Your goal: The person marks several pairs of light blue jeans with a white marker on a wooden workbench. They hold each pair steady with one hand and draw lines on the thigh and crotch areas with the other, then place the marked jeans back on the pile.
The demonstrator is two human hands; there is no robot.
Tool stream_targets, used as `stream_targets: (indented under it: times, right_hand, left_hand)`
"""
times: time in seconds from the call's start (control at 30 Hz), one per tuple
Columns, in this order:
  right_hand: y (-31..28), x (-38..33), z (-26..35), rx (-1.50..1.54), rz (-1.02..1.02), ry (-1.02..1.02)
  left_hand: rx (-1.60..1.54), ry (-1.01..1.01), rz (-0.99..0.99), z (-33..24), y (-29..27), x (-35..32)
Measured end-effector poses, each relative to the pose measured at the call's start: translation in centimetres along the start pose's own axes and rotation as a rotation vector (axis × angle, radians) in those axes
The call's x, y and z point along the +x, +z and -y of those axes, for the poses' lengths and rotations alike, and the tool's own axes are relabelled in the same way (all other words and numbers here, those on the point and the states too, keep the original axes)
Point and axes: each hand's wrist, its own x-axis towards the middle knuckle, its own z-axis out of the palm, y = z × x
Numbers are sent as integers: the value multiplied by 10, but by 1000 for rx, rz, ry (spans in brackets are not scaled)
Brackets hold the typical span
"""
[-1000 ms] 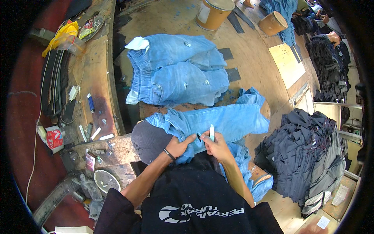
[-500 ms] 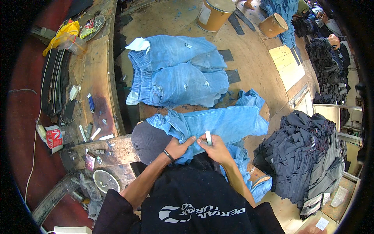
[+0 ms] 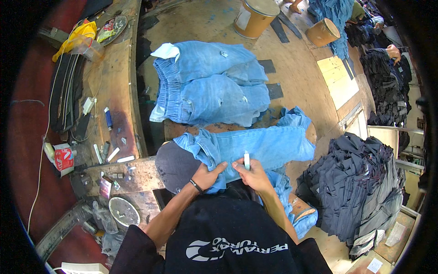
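Note:
A light-blue denim pair of jeans [image 3: 260, 141] lies across a narrow board whose rounded dark-grey end [image 3: 174, 165] shows at the left. My left hand [image 3: 210, 176] is closed on the near edge of the jeans, thumb on top and fingers hidden under the cloth. Just right of it, my right hand [image 3: 254, 177] rests at the same edge, thumb pointing toward the left one. A short white stick [image 3: 247, 160] stands up from between the right hand's fingers. Beyond the board lies a stack of light-blue elastic-waist jeans [image 3: 214, 84] with worn spots.
On the left, a wooden bench [image 3: 116, 91] carries white sticks [image 3: 113, 154], a blue lighter [image 3: 108, 118] and a round dish [image 3: 124, 211]. A dark garment pile [image 3: 351, 187] stands at right. Two brown drums [image 3: 255, 19] are at the back. Another person's hand [image 3: 393, 53] touches dark clothes.
My right hand has shifted slightly, and the white stick is more upright. My left hand still grips the cloth. The whole view has moved a little.

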Motion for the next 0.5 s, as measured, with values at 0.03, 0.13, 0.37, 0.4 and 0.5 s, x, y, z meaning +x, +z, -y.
stream_targets:
  times: [0.03,0.13,0.37,0.4,0.5]
  right_hand:
    - [1,1,0,-82,-23,-21]
    - [2,1,1,-86,5,-94]
    - [7,6,1,-90,-39,-50]
    - [7,6,1,-92,-70,-54]
    - [8,5,0,116,-70,21]
  left_hand:
    - [28,11,12,0,-1,0]
    - [47,-17,67,-1,-2,-3]
    - [1,34,87,-1,-2,-6]
    - [0,17,113,-1,-2,-6]
    - [-33,12,119,-1,-3,-7]
